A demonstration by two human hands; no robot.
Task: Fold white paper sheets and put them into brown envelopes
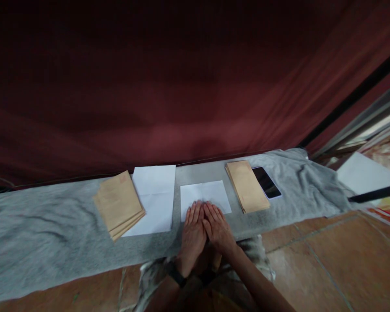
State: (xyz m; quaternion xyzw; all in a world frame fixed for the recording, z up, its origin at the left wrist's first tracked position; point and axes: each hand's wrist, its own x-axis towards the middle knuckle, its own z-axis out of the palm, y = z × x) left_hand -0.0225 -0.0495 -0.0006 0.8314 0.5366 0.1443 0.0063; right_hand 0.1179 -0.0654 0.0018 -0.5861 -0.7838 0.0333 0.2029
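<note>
A white sheet of paper (203,192), seemingly folded, lies on the grey cloth in front of me, with a faint crease near its middle. Both hands rest flat on its near edge, side by side and touching. My left hand (194,225) has its fingers stretched forward on the paper; a dark band is around that wrist. My right hand (217,227) lies palm down beside it, fingers also extended. The part of the paper beneath the hands is hidden.
Left of the hands, larger white sheets (154,195) lie partly under a fanned stack of brown envelopes (121,201). To the right are another brown envelope stack (248,186) and a phone (267,182). A dark red curtain (195,108) hangs behind the grey cloth (52,234).
</note>
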